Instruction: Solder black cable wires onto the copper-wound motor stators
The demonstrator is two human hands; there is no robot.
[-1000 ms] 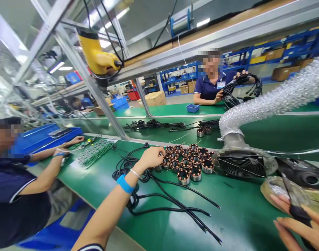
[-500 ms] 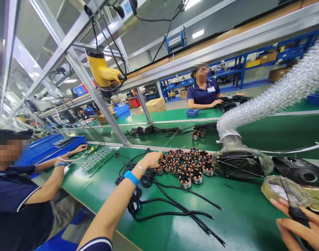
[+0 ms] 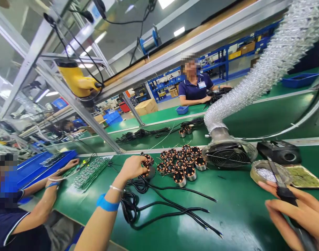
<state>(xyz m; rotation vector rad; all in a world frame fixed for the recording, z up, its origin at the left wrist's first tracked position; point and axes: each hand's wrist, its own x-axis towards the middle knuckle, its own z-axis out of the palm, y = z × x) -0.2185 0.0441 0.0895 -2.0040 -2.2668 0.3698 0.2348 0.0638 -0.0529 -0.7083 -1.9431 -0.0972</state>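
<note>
My left hand (image 3: 134,168), with a blue band at the wrist, is closed on a copper-wound motor stator (image 3: 149,171) left of the group. A second stator (image 3: 148,159) is right behind it, at my fingertips. Several more stators (image 3: 180,164) stand close together to the right, windings up. My right hand (image 3: 298,212) grips a soldering iron (image 3: 286,195) by its black handle. Its grey metal end points over a round dish (image 3: 256,172) of shiny metal bits. Black cables (image 3: 172,213) lie coiled and stretched out below my left hand.
A fume extractor fan (image 3: 229,157) with a silver duct (image 3: 243,87) stands behind the dish. Beside it are a black holder (image 3: 278,152) and a yellowish sponge tray (image 3: 306,176). Circuit boards (image 3: 91,170) lie left, near a co-worker's arm (image 3: 41,202). Another person (image 3: 193,87) sits opposite.
My left hand has drawn two stators leftward, apart from the group. My right hand still grips the soldering iron over the dish. The whole view has shifted slightly.
</note>
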